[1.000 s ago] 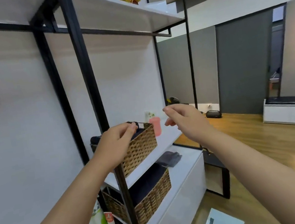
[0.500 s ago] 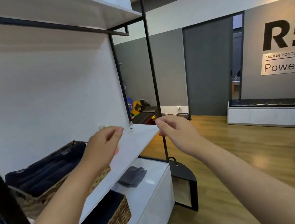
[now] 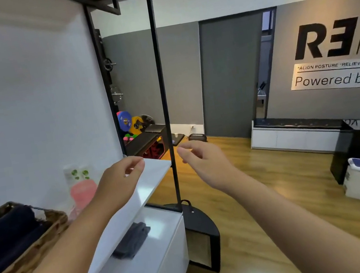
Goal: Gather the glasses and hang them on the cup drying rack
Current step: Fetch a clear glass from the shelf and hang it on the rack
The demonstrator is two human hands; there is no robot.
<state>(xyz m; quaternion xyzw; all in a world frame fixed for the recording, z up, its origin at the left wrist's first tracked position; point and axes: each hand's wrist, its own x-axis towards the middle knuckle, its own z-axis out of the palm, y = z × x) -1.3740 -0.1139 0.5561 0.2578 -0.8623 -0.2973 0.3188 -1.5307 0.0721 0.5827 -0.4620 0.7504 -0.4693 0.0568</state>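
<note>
No glasses are seen; both bare hands, left hand point(image 3: 120, 182) and right hand point(image 3: 205, 163), are held empty, fingers loosely curled, above the white shelf board point(image 3: 150, 177); glass would likely be fragile and slippery.

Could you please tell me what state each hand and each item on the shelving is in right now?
left hand: empty, fingers loosely curled, held above the shelf
right hand: empty, fingers loosely curled, held in the air
wicker basket: on the shelf, filled with dark rolled towels
pink container: upright on the shelf, against the wall
grey cloth: folded, lying flat on the lower cabinet top
</note>
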